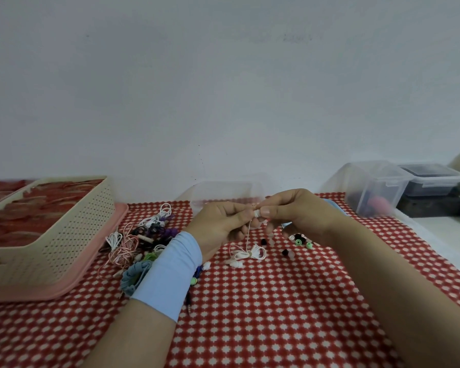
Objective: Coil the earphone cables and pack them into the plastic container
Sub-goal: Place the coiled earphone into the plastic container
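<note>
We saw both hands raised just above the desk (276, 328), left hand (218, 221) and right hand (295, 211) each pinching one small white earbud end (256, 213). Its white earphone cable (247, 252) hung down to a bundled coil lying on the red-and-white cloth, outside any box. The clear plastic container (223, 191) stood right behind the hands; we could not tell its contents. At far right, a clear lidded box (375, 187) held dark and pink items, with a dark box (433, 193) beside it. On the left, a cream basket (72, 235) sat on a pink tray (96, 264), next to a tangled earphone pile (141, 240). Loose ear tips (299, 241) lay under the right hand.
</note>
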Tool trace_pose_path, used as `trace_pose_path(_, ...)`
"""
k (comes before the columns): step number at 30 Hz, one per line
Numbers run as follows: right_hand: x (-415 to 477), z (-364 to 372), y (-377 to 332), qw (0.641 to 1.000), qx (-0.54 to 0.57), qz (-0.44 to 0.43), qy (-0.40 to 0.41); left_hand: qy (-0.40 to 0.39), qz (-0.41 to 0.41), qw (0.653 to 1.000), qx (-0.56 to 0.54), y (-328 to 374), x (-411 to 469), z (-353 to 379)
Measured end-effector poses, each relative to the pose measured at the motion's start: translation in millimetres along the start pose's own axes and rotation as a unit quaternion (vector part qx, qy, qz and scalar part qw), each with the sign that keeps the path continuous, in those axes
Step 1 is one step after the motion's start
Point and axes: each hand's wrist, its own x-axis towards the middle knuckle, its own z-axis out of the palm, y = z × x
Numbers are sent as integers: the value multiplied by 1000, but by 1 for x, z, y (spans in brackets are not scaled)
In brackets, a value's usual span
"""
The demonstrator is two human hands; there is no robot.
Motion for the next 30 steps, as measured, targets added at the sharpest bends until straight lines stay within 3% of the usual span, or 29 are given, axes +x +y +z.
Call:
trace_pose_path(5, 3, 9, 1, 999, 31, -19, -1, 18, 17, 1000, -9, 2, -1, -6)
trace_pose_path(13, 8, 13, 8, 1000, 7, -24, 15, 55, 28, 992, 111, 6, -1, -12)
trace_pose_path(18, 9, 17, 10, 989, -149, -3, 16, 123, 61, 974, 182, 10, -1, -14)
trace_pose_path(21, 6, 32, 9, 944, -323, 12, -64, 131, 70, 975, 163, 11, -8, -15)
trace_pose_path(23, 6, 46, 11, 912, -404, 11, -67, 115, 72, 979, 151, 13, -14, -16)
trace_pose_path(26, 9, 54, 15, 901, -433, -15, -11, 110, 75, 979, 154, 17, -25, -19)
trace_pose_path(30, 12, 45, 7, 914, -404, -25, 31, 137, 75, 971, 182, 25, -34, -36)
